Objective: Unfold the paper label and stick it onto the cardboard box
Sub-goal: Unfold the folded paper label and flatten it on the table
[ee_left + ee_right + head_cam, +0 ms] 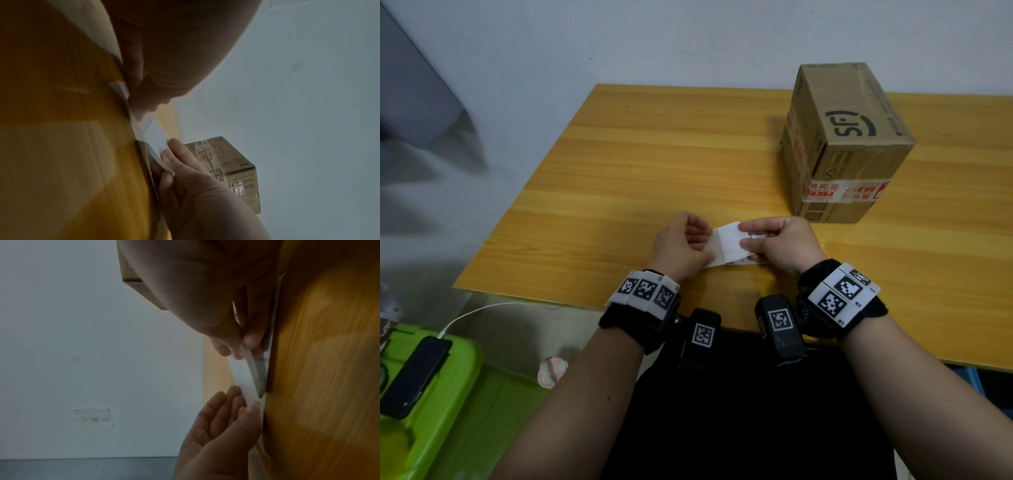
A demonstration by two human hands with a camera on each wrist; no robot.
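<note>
Wood-look table filled most of the head view, yellow and striped, set against a pale wall. Off its left side sat a green plastic bin with a black phone on top, and a white cable ran to the phone. On the far right part of the table stood the cardboard box, taped shut with printed red and white tape around it. It was well apart from the paper, though not far from the right hand. Near the front edge of the table, both hands were on the paper label, which was white and partly folded, low over the table. The left hand pinched the left end of the label between thumb and curled fingers. The right hand pinched the right end, its thumb pressing on a folded flap. A bit of black print showed by the right fingers. On the wall, the right wrist view showed a small taped paper note with handwriting.
</note>
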